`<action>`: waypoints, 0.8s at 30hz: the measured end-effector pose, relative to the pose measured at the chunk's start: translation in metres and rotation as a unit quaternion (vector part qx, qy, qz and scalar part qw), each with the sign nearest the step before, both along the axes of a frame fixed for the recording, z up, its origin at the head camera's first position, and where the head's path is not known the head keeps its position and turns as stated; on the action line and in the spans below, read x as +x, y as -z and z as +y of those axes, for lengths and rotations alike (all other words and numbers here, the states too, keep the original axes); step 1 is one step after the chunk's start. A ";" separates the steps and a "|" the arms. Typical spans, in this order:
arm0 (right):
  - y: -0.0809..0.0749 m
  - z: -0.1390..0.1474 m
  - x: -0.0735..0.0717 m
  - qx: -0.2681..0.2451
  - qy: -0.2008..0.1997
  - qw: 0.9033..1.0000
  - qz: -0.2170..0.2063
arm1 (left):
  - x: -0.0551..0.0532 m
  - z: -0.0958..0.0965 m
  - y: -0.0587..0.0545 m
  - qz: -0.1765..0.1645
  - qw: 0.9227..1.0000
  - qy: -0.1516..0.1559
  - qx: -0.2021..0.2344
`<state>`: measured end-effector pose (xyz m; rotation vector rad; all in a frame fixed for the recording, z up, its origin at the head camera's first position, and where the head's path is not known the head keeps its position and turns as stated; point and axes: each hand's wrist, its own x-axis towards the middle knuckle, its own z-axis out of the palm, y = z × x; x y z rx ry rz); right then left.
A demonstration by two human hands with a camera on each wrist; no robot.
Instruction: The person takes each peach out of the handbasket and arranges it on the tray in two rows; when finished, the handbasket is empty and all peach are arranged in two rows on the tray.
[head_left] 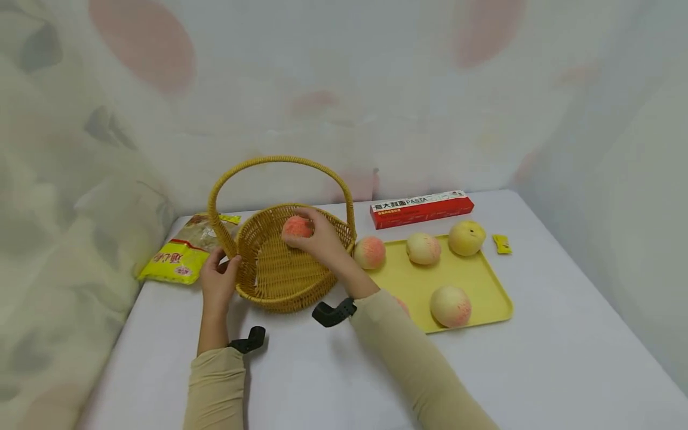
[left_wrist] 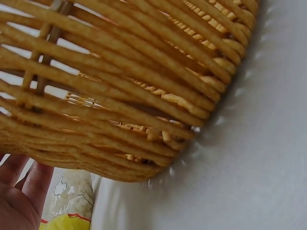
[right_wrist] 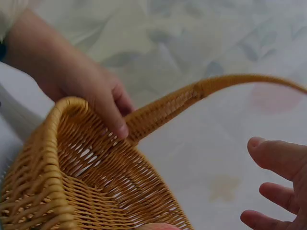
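Observation:
A yellow-brown wicker basket (head_left: 290, 272) with a tall arched handle stands tilted toward me. My left hand (head_left: 219, 280) grips its left rim at the foot of the handle, thumb inside, as the right wrist view also shows. Over the basket's opening is my right hand (head_left: 322, 242), beside a pink peach (head_left: 297, 227). In the right wrist view that hand's fingers (right_wrist: 276, 158) are spread apart with nothing between them; a sliver of the peach (right_wrist: 158, 226) shows at the bottom edge, within the basket. Whether the hand still touches the peach is hidden.
Right of the basket lies a yellow tray (head_left: 484, 286) with several peaches, one partly behind the right sleeve. A red pasta box (head_left: 421, 210) lies behind it, a small yellow packet (head_left: 502, 243) to its right. A yellow and clear food bag (head_left: 183, 251) lies left of the basket.

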<state>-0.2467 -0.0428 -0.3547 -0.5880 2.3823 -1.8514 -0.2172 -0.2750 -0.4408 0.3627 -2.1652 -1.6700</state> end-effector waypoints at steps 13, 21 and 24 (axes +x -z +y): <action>0.023 -0.039 -0.061 0.079 0.050 0.992 -0.082 | -0.001 0.003 0.002 0.002 1.000 0.005 0.013; 0.041 -0.048 -0.074 0.181 0.091 0.977 -0.070 | -0.001 0.001 0.002 0.009 1.000 0.005 0.008; 0.044 -0.053 -0.076 0.184 0.099 0.975 -0.069 | -0.001 -0.001 0.003 0.008 1.000 0.003 0.007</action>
